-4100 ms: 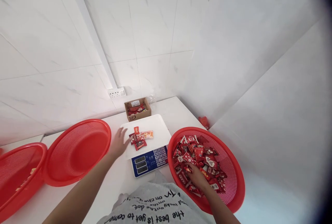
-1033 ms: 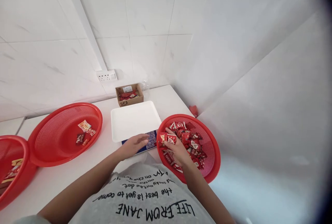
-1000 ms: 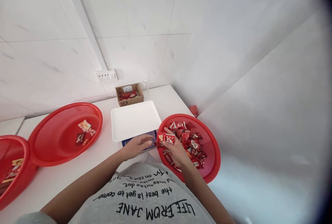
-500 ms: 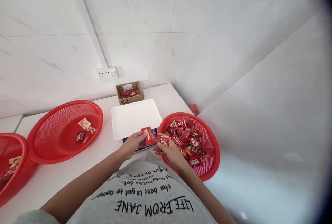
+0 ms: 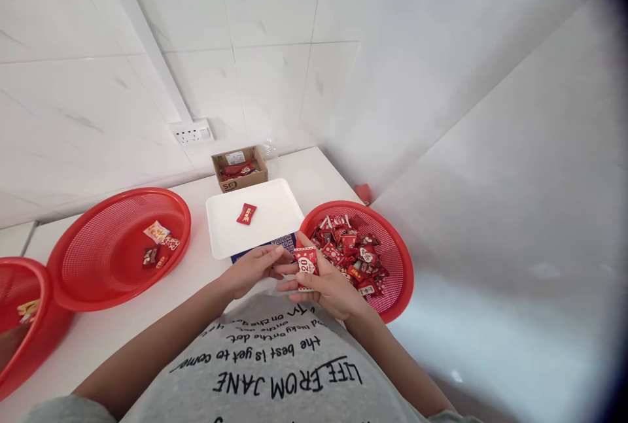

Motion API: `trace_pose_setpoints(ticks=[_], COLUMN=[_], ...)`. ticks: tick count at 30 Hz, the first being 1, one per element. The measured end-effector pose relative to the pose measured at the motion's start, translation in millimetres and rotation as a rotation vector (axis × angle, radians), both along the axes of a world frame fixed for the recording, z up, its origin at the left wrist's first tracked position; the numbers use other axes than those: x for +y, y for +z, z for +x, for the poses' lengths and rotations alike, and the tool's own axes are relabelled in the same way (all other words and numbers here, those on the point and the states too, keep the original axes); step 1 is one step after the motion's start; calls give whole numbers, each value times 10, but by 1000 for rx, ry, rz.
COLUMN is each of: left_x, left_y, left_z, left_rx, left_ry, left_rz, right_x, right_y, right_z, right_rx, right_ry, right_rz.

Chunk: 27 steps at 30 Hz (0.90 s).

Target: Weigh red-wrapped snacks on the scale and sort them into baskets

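Note:
A red packet with white print (image 5: 307, 267) lies in my right hand (image 5: 333, 286), with the thumb over its lower part. My left hand (image 5: 258, 269) is just to the left, its fingers apart and close to the right fingers, with nothing seen in it. Another small red packet (image 5: 246, 214) rests on the white tray (image 5: 223, 236), which sits over a blue keypad panel (image 5: 282, 240). Beside my right hand, a red mesh basket (image 5: 405, 272) holds many red packets (image 5: 350, 243).
An open cardboard box (image 5: 245, 180) with red packets stands behind the tray. To the left is a red basket (image 5: 98, 259) with several packets, and a further red basket (image 5: 44, 338) at the left edge. A wall socket (image 5: 191, 132) is above the table.
The red packet from my left hand is now on the white tray, and that hand is back near my right hand. My right hand has turned its packet more upright. The view has shifted slightly.

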<state>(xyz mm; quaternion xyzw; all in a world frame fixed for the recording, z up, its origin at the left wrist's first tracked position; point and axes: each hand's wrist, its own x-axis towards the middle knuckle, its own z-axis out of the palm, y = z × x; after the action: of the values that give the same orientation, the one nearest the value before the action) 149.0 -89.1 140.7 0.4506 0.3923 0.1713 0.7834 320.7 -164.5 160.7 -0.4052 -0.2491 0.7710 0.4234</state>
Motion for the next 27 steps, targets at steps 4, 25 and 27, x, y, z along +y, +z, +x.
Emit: trace_pose_setpoints(ticks=[4, 25, 27], left_x=[-106, -167, -179], left_y=[264, 599, 647], left_z=[82, 47, 31], left_rx=[9, 139, 135], left_ry=[-148, -250, -241], left_rz=[179, 371, 411], right_x=[-5, -4, -40], right_y=[44, 263, 304], right_z=[-66, 42, 62], right_rx=[-88, -569, -525], right_ry=[109, -230, -218], right_rz=[29, 332, 357])
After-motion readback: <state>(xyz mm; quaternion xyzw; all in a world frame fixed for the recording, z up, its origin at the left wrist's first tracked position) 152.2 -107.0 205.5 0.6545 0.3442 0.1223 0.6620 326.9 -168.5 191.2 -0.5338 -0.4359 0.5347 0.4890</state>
